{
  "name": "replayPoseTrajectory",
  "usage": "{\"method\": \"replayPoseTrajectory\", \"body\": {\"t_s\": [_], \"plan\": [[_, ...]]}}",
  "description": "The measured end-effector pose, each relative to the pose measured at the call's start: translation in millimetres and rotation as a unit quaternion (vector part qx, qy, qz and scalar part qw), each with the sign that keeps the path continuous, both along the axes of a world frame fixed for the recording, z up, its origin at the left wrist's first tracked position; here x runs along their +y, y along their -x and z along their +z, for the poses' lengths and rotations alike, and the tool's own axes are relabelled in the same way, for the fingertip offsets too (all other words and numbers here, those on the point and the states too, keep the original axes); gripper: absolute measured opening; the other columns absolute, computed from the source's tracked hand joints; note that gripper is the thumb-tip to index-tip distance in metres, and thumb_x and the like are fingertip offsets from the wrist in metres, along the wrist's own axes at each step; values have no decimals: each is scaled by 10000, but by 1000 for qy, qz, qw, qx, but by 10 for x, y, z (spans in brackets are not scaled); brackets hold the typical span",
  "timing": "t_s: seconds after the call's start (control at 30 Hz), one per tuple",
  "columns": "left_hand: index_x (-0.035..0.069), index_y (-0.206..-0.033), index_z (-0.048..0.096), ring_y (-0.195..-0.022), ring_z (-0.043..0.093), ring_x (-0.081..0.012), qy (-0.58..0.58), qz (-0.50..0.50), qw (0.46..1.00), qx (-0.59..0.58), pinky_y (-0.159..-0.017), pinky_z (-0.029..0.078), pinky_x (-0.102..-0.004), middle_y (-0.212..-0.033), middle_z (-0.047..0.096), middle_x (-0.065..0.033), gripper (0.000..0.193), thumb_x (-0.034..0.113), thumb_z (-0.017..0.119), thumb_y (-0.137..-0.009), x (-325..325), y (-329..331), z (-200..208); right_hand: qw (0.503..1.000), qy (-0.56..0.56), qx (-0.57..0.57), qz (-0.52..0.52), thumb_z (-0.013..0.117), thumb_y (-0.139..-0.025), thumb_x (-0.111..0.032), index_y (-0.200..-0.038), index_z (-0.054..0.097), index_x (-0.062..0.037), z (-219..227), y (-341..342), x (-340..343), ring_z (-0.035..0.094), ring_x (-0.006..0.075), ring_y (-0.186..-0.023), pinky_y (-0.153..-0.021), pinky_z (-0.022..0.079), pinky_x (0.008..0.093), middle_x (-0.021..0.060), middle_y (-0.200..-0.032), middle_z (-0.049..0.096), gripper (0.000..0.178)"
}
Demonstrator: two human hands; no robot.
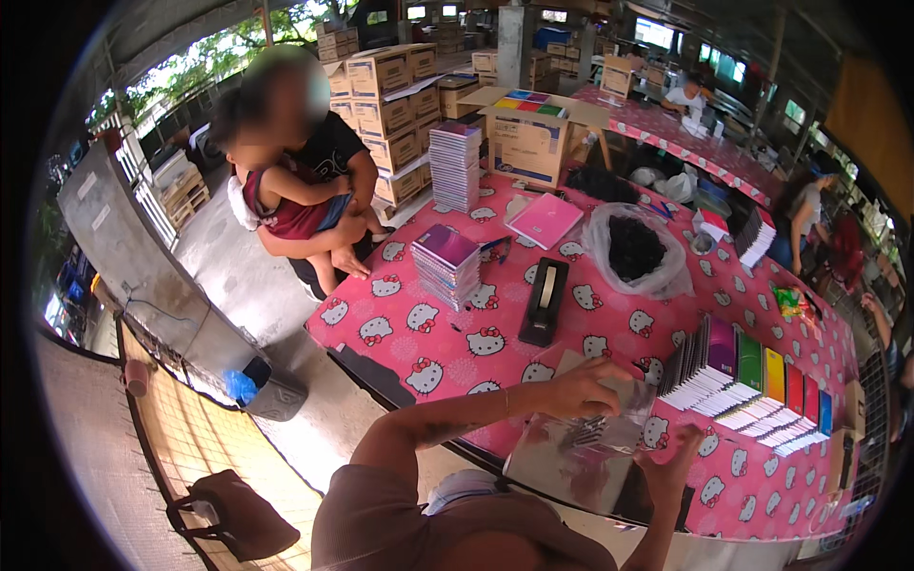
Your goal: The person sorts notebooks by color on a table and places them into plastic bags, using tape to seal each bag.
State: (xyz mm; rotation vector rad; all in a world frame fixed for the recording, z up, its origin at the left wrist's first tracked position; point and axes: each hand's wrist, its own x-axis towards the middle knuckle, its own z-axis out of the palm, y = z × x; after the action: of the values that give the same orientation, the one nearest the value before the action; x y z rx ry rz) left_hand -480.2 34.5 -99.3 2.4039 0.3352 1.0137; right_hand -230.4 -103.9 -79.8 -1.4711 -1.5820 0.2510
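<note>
My left hand (579,388), with bent fingers, grips a piece of clear plastic, apparently a bag (630,407), near the table's front edge. My right hand (670,466) is beside the bag's right side, thumb and fingers apart. Under and between my hands lies a shiny stack of clear plastic sheets or bags (543,466). Glare hides where the single layers begin and end. Right of my hands stands a long row of notebooks (724,376), with purple, green, yellow, red and blue covers. A black tape dispenser (545,303) sits just beyond my left hand.
Purple-topped notebook stacks (446,266) and a pink notebook (546,221) rest on the pink patterned table (395,333). Behind them are an open carton (524,143) and a plastic bag of black material (636,249). A person (319,162) holding a child stands at the far-left table edge.
</note>
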Motion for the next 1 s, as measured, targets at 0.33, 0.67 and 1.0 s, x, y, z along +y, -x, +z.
{"method": "replayPoseTrajectory", "body": {"t_s": [0.33, 0.67, 1.0], "plan": [[183, -831, 745, -1368, 346, -389, -91, 11, 996, -5, -1103, 293, -570, -1463, 423, -95, 100, 162, 783, -742, -64, -582, -124, 965, 21, -162, 203, 884, -655, -236, -1218, 680, -118, -803, -72, 145, 408, 361, -1312, -1046, 381, 487, 169, -1451, 409, 610], [88, -1352, 544, -1401, 302, -448, 115, 176, 977, 23, -1139, 269, -550, -1532, 298, -226, 727, 349, 818, -731, -175, -915, -489, 967, 52, -107, 225, 825, -736, -227, -1229, 703, -149, -792, -65, 60, 267, 473, -1412, -1162, 261, 522, 245, -1591, 94, 513], [17, -1424, 495, -1010, 586, -155, 422, 88, 902, 24, -851, 488, -312, -1201, 635, -99, 660, 331, 734, -894, -374, -555, -617, 890, 227, 365, 150, 691, -873, -88, -1136, 675, -56, -867, -259, 476, 505, 191, -1160, -960, 418, 354, 92, -1243, 524, 265]]}}
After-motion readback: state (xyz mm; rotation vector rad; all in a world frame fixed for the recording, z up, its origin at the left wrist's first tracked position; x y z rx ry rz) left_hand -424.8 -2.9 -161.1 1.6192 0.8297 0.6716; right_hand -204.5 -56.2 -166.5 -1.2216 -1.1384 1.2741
